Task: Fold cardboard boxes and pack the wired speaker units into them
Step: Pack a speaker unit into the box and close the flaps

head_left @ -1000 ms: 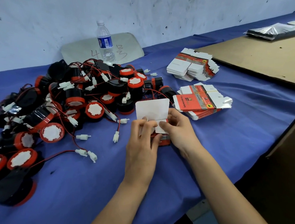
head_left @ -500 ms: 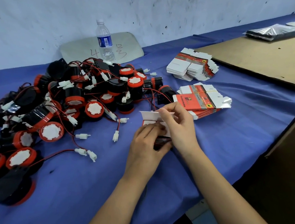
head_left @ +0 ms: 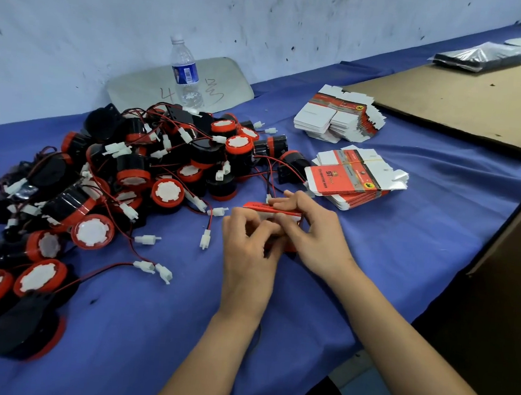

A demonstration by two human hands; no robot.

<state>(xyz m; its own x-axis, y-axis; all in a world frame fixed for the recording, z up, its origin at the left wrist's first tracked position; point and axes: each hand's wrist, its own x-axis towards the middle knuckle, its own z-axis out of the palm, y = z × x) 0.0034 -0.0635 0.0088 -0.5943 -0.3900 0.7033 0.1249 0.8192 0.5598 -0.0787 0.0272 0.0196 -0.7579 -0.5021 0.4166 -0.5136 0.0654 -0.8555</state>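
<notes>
Blue cloth (head_left: 406, 241) covers the long bench I'm watching, hard against a scuffed pale wall (head_left: 111, 11). At the left, the heap of wired speaker units (head_left: 134, 183) is a knot of red and black leads. My worry is that lifting one out drags its neighbours along. A loose white connector (head_left: 205, 239) lies just beside the left hand (head_left: 248, 250), near enough to get trapped under a flap. That hand's fingers are curled round the near side of the small red carton (head_left: 271, 208), which sits on the cloth between both hands. The right hand (head_left: 315, 236) pinches its top flap, fingers bent over the edge. I judge the flap is being tucked – pressed askew, it could crease or spring open. Whether a unit is inside, I cannot tell.

Around this, again from the left: a water bottle (head_left: 186, 71) stands upright behind the heap, before a grey panel (head_left: 231, 84) propped on the wall. Right of the hands lie two stacks of flat cartons – one near (head_left: 355, 180), one farther (head_left: 338, 116). Beyond them are corrugated cardboard sheets (head_left: 469, 99) and silver foil bags (head_left: 479, 56)
</notes>
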